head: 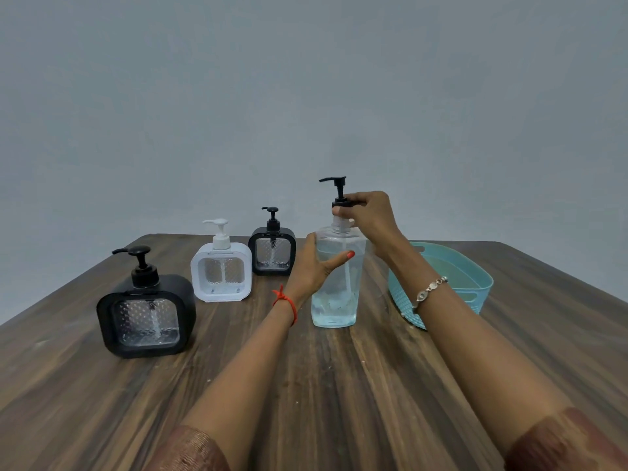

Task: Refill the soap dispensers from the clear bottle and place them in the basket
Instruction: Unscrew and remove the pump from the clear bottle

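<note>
The black pump collar (pixel 341 202) is pinched by the curled fingers of the right hand (pixel 368 215), just above the neck of the clear bottle (pixel 334 300). The bottle's upper body is clasped by the left hand (pixel 314 266), thumb laid across the near face. The bottle stands upright on the table (pixel 339 385), right of centre, partly filled with pale liquid.

The bottle is judged fairly heavy, its smooth walls likely slippery if soap is spilled. A hold low on the shoulder is advised, where the body is widest, and the pump's dip tube is best drawn straight up.

To the left, three dispensers are lined up: a near black dispenser (pixel 146 317), a white dispenser (pixel 221 271) and a far black dispenser (pixel 272 253), pumps all fitted. The teal basket (pixel 482 290) is set to the right — behind the right forearm.
</note>
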`<state>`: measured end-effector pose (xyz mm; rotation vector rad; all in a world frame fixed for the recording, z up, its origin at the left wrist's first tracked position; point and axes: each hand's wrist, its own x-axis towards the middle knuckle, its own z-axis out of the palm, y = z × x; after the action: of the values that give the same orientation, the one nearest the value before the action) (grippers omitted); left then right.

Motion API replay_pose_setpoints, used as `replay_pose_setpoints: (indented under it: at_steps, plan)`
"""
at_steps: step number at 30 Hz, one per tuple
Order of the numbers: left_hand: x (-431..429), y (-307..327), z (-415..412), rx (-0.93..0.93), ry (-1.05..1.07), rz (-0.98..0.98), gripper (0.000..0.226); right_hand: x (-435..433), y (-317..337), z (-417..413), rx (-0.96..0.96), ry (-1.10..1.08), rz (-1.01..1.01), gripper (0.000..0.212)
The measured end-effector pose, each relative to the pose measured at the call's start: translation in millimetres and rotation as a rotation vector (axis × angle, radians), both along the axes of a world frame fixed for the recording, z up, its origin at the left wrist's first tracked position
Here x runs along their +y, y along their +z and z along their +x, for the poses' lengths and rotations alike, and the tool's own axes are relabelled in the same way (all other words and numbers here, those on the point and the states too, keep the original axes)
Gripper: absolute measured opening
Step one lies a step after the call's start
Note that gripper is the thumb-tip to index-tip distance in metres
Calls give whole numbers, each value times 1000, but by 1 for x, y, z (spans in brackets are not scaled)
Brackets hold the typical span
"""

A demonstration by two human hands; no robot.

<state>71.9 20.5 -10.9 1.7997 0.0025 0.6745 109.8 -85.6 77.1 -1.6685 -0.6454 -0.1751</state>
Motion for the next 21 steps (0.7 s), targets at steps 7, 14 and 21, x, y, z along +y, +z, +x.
replay_pose_setpoints:
  at_steps: [7, 14, 21]
  plan:
    - [0, -1, 1, -11, -23, -41, 61, -6, 29, -3, -84, 19, 102, 24]
    - [0, 0, 0, -5, -27, -35, 58, -18, 50, -1, -132, -65, 160, 23]
    - [0, 0, -1, -15, -28, -32, 56, -39, 84, -7, -234, -196, 363, 18]
